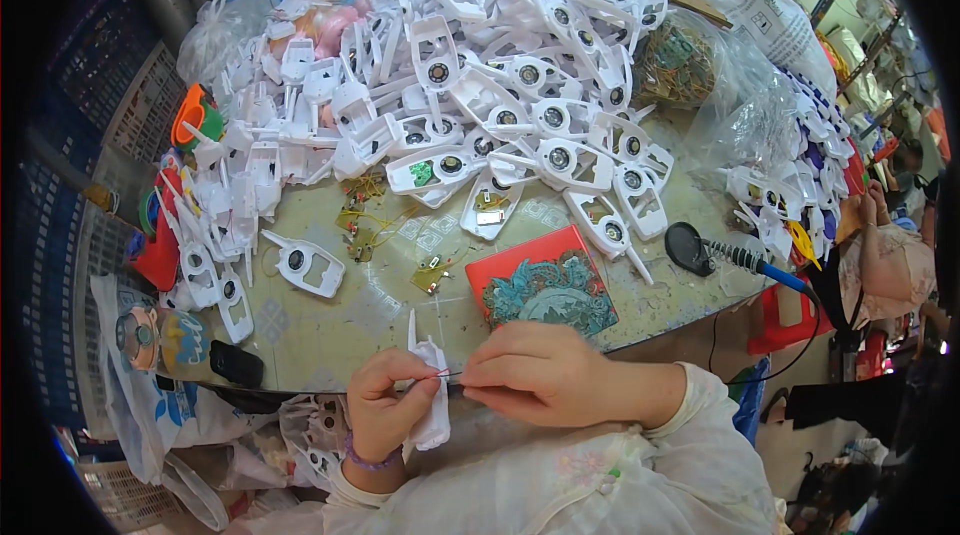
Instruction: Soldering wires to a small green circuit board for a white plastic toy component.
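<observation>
At the table's near edge, my left hand (388, 403) is closed around a white plastic housing (432, 427), whose thin antenna-like stem points up and away. Its thumb and forefinger also come together at a thin dark wire (448, 374). My right hand (535, 375) pinches the other end of this wire, just right of the housing. The housing's inner side is partly hidden by my left fingers. Just beyond my right hand lies a red box (492, 265) with a teal patterned piece on top. A small circuit board (432, 275) with wires rests beyond the housing.
A large heap of white housings (520, 75) with round speakers covers the far table. A soldering iron (765, 267) rests at the right edge. More circuit boards (360, 220) lie mid-table. A black phone-like object (237, 365) sits at the left edge. A person (890, 265) is at far right.
</observation>
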Available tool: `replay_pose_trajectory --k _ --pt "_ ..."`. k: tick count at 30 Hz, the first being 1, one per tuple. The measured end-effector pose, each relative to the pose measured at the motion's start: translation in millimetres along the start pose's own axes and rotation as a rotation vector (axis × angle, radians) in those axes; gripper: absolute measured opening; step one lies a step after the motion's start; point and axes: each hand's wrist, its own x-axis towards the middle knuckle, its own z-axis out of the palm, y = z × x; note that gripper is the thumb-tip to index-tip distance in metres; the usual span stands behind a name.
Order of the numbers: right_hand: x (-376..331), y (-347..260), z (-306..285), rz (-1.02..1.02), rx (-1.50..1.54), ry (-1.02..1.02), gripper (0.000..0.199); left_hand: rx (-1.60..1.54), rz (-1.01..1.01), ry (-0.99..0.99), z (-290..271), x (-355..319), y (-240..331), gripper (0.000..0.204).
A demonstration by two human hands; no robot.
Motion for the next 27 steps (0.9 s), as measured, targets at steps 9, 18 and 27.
replay_pose_trajectory --k 9,18,27 --pt "86.5 122.5 -46.1 0.206 -0.677 -0.567 0.017 -0.077 -0.045 0.033 -0.9 -2.6 -2.9 0.012" --pt "93.2 167.7 -2.1 0.055 -1.041 -0.983 0.020 -0.013 -0.024 -0.009 -7.4 -6.1 1.2 0.012" --pt "112.3 154.3 -57.8 0.202 -0.620 -0.770 0.028 -0.037 -0.002 -0.039 -9.9 -3.9 2.9 0.012"
